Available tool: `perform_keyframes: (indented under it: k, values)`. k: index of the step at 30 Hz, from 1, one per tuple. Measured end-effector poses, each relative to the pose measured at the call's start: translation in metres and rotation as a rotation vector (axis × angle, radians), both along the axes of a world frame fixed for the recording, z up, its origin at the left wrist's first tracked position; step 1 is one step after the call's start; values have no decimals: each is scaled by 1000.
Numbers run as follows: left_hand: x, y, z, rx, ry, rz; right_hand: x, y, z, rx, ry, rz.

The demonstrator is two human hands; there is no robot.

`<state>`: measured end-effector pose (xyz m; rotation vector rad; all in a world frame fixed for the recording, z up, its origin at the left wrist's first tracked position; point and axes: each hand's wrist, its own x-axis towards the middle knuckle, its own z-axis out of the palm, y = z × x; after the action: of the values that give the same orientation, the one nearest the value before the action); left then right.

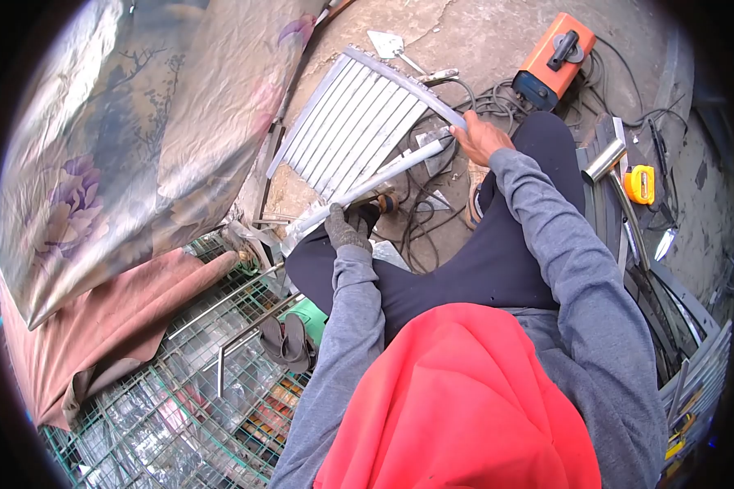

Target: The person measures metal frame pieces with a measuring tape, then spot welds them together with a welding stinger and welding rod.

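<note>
A slatted metal frame (pixel 357 122), silvery with parallel bars, lies tilted in front of my knees. My left hand (pixel 347 228), in a dark grey glove, is closed around the near rail at its lower left end. At the right corner, my bare right hand (pixel 483 138) has its fingers wrapped over the end of the side rail. The near rail (pixel 391 169) runs between the two hands. Under it, cables and a sandalled foot partly show. The undersides of both grips are hidden.
An orange welding machine (pixel 556 61) with coiled black cables (pixel 497 102) stands at upper right. A trowel (pixel 387 44) lies beyond the frame. To my right are a yellow tape measure (pixel 640 185), a metal tube (pixel 604 160) and metal strips. Left are flowered cloth (pixel 163 138), wire mesh (pixel 163 407) and slippers (pixel 288 342).
</note>
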<state>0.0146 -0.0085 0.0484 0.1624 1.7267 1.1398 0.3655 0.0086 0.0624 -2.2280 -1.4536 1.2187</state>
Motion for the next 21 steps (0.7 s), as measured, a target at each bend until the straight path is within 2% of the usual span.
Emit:
perform_keyframes:
  k: [13, 15, 16, 18, 19, 20, 21]
  values:
    - [-5, 3, -9, -13, 25, 4, 1, 1, -8, 22, 29, -34]
    - [-8, 4, -10, -16, 20, 3, 3, -1, -21, 330, 46, -113]
    - [-8, 4, -12, -13, 14, 2, 6, 6, -9, 456, -89, -191]
    - [-16, 5, -18, -8, -38, -24, 25, 8, 28, 635, 236, -617]
    - [-21, 3, -24, -10, -43, -40, 52, 8, 20, 719, 307, -629]
    - [-15, 0, -17, -13, -20, -26, 67, -4, 55, 688, 534, -750]
    - [-8, 2, -9, -9, 2, -17, 79, -18, 75, 740, 635, -855]
